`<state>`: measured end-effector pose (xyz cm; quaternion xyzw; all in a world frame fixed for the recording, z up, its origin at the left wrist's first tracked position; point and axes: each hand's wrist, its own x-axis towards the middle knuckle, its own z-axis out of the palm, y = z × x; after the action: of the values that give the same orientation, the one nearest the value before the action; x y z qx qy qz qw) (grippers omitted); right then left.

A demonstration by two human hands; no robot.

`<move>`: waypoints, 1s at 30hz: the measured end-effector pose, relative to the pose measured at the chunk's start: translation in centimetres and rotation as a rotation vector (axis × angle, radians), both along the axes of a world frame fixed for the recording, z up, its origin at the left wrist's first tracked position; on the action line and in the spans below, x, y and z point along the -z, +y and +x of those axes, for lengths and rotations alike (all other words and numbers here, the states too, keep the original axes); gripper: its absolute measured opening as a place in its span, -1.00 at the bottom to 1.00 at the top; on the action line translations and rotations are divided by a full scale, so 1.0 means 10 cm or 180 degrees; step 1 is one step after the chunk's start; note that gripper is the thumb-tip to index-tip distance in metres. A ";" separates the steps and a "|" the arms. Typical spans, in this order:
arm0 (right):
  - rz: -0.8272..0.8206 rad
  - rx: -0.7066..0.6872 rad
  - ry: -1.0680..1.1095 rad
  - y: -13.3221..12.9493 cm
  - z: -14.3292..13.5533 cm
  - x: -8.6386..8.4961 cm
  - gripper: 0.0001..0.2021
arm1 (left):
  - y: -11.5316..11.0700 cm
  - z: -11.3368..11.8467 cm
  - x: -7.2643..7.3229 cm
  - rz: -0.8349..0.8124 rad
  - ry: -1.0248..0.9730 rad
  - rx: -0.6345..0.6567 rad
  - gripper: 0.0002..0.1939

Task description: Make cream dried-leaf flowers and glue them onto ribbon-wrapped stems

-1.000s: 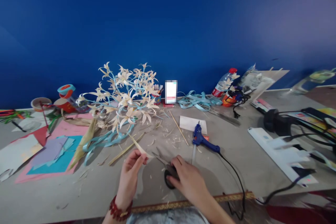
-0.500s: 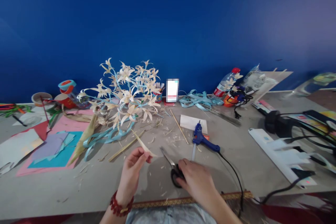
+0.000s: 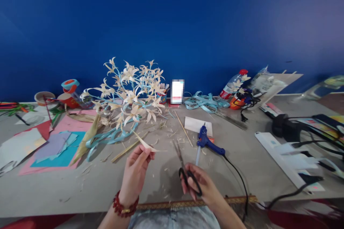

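Observation:
Between the thumb and fingers of my left hand (image 3: 138, 166) is a pale, pointed strip of dried husk (image 3: 145, 144), one tip reaching up-left and the other to the right. My right hand (image 3: 200, 182) has its fingers around the black handles of a pair of scissors (image 3: 182, 166), whose blades point up and away over the table, slightly apart. A gap separates the blades from the husk strip. Behind my left hand stands a bunch of cream husk flowers (image 3: 131, 96) on light blue stems. Small husk scraps lie on the table around both hands.
A blue glue gun (image 3: 205, 139) with a black cord lies right of the scissors, by a white card (image 3: 190, 123). Light blue ribbon (image 3: 204, 102) is heaped behind. Coloured paper (image 3: 59, 150) lies left, and a white power strip (image 3: 285, 161) sits right.
My right hand has lifted the scissors off the table, turning them blades upward. My left hand has risen slightly with the husk strip, which now lies a little flatter.

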<state>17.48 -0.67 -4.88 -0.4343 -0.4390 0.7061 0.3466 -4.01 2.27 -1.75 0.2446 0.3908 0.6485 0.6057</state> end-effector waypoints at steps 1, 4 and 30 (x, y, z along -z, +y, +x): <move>0.0004 -0.0100 0.0108 -0.02 -0.05 -0.01 -0.43 | 0.00 0.03 -0.01 0.0017 0.0008 -0.0071 -0.84; 0.0085 -0.0209 0.0196 -0.04 -0.18 -0.05 -0.38 | -0.01 0.12 -0.04 -0.0023 0.0258 -0.0112 -0.83; 0.0210 -0.0276 0.0047 0.04 -0.23 -0.10 -0.43 | -0.06 0.18 -0.09 0.0250 0.1551 0.0578 -0.77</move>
<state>15.23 -0.29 -3.91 -0.3979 -0.4779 0.7088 0.3331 -2.24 1.63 -0.84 0.4510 0.4762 0.5281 0.5395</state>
